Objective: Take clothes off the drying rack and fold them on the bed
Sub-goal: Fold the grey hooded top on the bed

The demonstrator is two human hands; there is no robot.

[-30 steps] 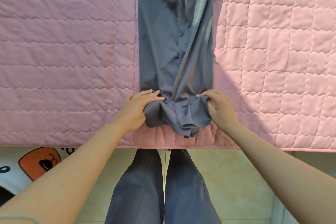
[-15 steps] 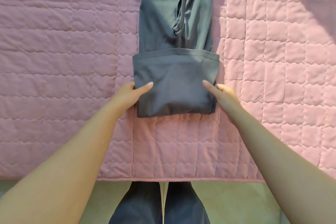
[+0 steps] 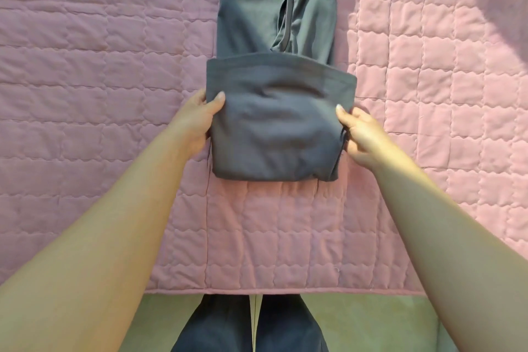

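Observation:
Grey-blue trousers [image 3: 277, 123] lie lengthwise on the pink quilted bed [image 3: 114, 80], running away from me out of the top of the view. Their near end is folded over into a thick rectangular bundle. My left hand [image 3: 197, 120] grips the bundle's left edge, thumb on top and fingers under the cloth. On the opposite edge my right hand [image 3: 360, 134] grips the same way, thumb on top. The unfolded part beyond the bundle shows a seam and a few creases.
The bed's near edge [image 3: 257, 291] crosses the bottom of the view, with pale floor [image 3: 357, 323] below it. My own legs in dark trousers [image 3: 248, 328] stand against that edge. Sunlight falls on the quilt at the upper right [image 3: 457, 37].
The crumpled trouser hems near the bed edge were folded away from me into a flat bundle. Both hands have since moved farther up the bed with it and grip its sides.

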